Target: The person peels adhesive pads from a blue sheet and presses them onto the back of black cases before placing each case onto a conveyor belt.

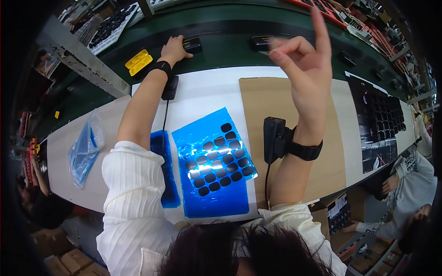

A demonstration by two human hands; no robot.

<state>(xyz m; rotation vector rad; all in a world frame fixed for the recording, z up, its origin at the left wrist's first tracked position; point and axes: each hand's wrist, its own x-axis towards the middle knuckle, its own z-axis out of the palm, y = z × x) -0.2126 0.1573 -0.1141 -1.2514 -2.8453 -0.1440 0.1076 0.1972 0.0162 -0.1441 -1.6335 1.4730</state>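
Observation:
At the far edge, my left hand (pixel 173 49) has its thumb and fingers around the left end of a small black case (pixel 192 44) on the green conveyor belt (pixel 216 55). My right hand (pixel 307 69) is raised over the brown cardboard, its thumb and a bent finger pinched and another finger pointing up. Something thin and pale may be at the pinch, but blur hides what it is. Just beyond these fingertips sits a second black case (pixel 260 43). Between my forearms lies a blue sheet (pixel 198 133) bearing rows of dark rounded-square stickers (pixel 228 159).
An open yellow case (pixel 138 61) sits on the belt, left of my left hand. More blue sheets (pixel 165 184) and a clear bag (pixel 87 147) lie leftward. Brown cardboard (pixel 262 115) and black sheets (pixel 377 119) cover the right. A metal post (pixel 83 55) stands left; a co-worker's sleeve (pixel 410 179) shows right.

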